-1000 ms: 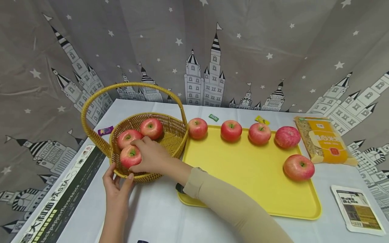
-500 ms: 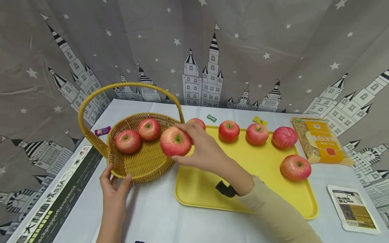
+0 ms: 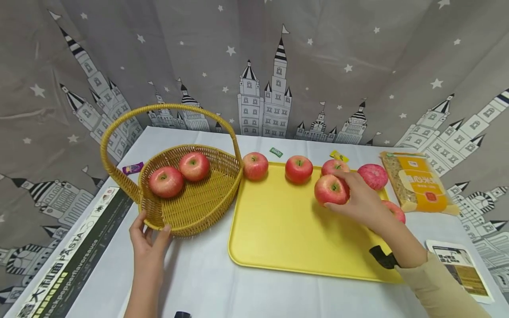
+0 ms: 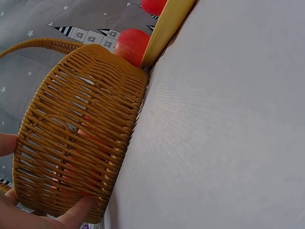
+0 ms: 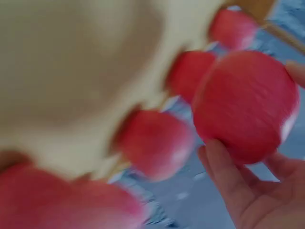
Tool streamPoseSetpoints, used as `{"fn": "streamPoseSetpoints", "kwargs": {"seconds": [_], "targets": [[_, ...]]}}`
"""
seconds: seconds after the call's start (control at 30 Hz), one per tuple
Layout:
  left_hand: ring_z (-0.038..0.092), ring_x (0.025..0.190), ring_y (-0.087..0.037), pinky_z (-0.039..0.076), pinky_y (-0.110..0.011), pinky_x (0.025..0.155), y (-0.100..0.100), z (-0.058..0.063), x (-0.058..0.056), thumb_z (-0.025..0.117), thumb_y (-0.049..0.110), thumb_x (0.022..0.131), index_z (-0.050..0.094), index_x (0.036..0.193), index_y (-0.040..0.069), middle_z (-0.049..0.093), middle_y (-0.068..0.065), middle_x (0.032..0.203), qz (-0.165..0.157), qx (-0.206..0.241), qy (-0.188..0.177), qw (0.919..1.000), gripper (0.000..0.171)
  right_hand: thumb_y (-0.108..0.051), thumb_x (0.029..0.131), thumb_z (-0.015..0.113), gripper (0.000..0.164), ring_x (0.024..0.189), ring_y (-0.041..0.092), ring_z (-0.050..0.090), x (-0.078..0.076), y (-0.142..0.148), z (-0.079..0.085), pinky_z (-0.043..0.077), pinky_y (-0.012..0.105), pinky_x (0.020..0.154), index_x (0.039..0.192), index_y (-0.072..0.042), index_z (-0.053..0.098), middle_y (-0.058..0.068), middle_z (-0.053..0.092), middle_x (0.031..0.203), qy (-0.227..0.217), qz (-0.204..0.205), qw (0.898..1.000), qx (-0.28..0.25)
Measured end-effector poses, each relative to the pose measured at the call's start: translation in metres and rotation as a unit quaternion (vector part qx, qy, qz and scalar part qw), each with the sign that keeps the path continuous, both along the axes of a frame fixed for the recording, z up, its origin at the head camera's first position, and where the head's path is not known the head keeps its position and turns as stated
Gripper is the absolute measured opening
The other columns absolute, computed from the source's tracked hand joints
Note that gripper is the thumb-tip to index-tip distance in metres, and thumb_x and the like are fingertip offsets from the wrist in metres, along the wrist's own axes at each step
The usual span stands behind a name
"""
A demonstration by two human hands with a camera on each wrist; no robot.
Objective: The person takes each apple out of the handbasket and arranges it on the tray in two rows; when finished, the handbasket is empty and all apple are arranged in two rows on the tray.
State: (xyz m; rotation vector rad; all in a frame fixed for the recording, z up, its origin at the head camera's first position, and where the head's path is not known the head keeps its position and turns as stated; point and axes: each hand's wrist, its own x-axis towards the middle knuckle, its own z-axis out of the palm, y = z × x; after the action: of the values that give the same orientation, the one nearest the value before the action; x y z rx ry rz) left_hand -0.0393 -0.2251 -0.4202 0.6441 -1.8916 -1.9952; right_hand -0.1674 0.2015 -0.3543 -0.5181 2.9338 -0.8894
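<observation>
My right hand [image 3: 363, 201] grips a red apple [image 3: 329, 190] above the right half of the yellow tray [image 3: 274, 234]. In the right wrist view, thumb and fingers curl round this apple [image 5: 245, 105]. At the near left of the wicker basket [image 3: 199, 221], my left hand [image 3: 149, 247] holds its rim. The left wrist view has fingers [image 4: 78, 212] against the woven side. Inside the basket sit two apples, one at left [image 3: 166, 182] and one farther back [image 3: 194, 166]. Several apples line the tray's far edge, among them one beside the basket [image 3: 255, 166].
A bag of grain [image 3: 417, 181] lies right of the tray, with a white packet [image 3: 459, 267] nearer. A long pasta box [image 3: 75, 256] runs along the left. Small wrapped candies, purple [image 3: 133, 168], green [image 3: 276, 152] and yellow [image 3: 339, 156], lie near the back.
My right hand has lifted one apple out of the basket and carried it right, over the tray. My left hand stays at the basket rim.
</observation>
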Motion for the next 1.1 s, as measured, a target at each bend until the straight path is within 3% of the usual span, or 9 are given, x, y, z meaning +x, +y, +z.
{"fn": "streamPoseSetpoints", "kwargs": {"seconds": [0.13,0.3,0.5,0.63,0.8,0.97,1.1], "targets": [[0.009,0.145,-0.021,0.044,-0.017,0.093,-0.001,0.0,-0.001,0.055,0.009,0.097,0.012,0.152,0.023,0.001,-0.001,0.158,0.005,0.001,-0.002,1.0,0.071,-0.048,0.075,0.079,0.081,0.106,0.031,0.05,0.001,0.021,-0.018,0.048,0.055,0.092,0.137,-0.007,0.046,0.016,0.05,0.123,-0.066,-0.01,0.997,0.041],[0.009,0.145,-0.022,0.042,-0.021,0.097,-0.002,-0.002,-0.002,0.055,0.008,0.097,0.011,0.152,0.023,0.001,-0.001,0.157,0.007,-0.004,-0.007,0.9999,0.072,-0.049,0.075,0.079,0.081,0.106,0.033,0.052,0.004,0.026,-0.027,0.048,0.056,0.09,0.136,-0.006,0.047,0.018,0.051,0.123,-0.076,-0.001,0.996,0.051],[0.008,0.145,-0.024,0.045,-0.009,0.086,-0.001,-0.003,-0.003,0.055,0.007,0.097,0.01,0.152,0.021,0.001,-0.003,0.157,0.005,0.006,0.005,1.0,0.072,-0.055,0.076,0.075,0.087,0.112,0.035,0.049,0.002,0.024,-0.02,0.047,0.058,0.092,0.14,-0.005,0.043,0.018,0.05,0.128,-0.091,-0.006,0.994,0.068],[0.008,0.145,-0.024,0.045,-0.011,0.087,-0.001,-0.001,-0.002,0.055,0.007,0.097,0.011,0.151,0.02,0.001,-0.003,0.157,0.004,0.005,0.009,0.9999,0.072,-0.058,0.08,0.069,0.089,0.124,0.04,0.041,-0.002,0.016,-0.007,0.038,0.063,0.1,0.143,-0.002,0.039,0.022,0.044,0.138,-0.061,-0.017,0.997,0.044],[0.009,0.145,-0.023,0.045,-0.013,0.09,-0.002,0.0,-0.001,0.055,0.008,0.097,0.011,0.151,0.021,0.002,-0.002,0.157,0.009,-0.002,0.003,0.9999,0.072,-0.047,0.087,0.067,0.072,0.133,0.037,0.035,-0.011,-0.018,0.009,0.033,0.062,0.105,0.143,-0.009,0.043,0.017,0.04,0.145,-0.013,-0.006,1.0,-0.013],[0.009,0.145,-0.024,0.045,-0.007,0.084,-0.002,0.0,-0.001,0.056,0.008,0.097,0.012,0.152,0.02,0.003,-0.004,0.157,0.01,0.008,0.012,0.9998,0.071,-0.034,0.087,0.071,0.063,0.123,0.031,0.048,-0.016,-0.076,0.012,0.042,0.051,0.102,0.14,-0.009,0.048,0.011,0.05,0.137,0.015,0.056,0.996,-0.061],[0.009,0.145,-0.025,0.045,-0.007,0.083,-0.001,-0.001,-0.001,0.055,0.008,0.097,0.012,0.152,0.018,0.003,-0.006,0.157,0.007,0.015,0.022,0.9996,0.07,-0.034,0.085,0.073,0.064,0.12,0.027,0.051,-0.014,-0.128,0.009,0.045,0.043,0.101,0.14,-0.013,0.048,0.006,0.052,0.137,0.027,0.112,0.99,-0.083]]}}
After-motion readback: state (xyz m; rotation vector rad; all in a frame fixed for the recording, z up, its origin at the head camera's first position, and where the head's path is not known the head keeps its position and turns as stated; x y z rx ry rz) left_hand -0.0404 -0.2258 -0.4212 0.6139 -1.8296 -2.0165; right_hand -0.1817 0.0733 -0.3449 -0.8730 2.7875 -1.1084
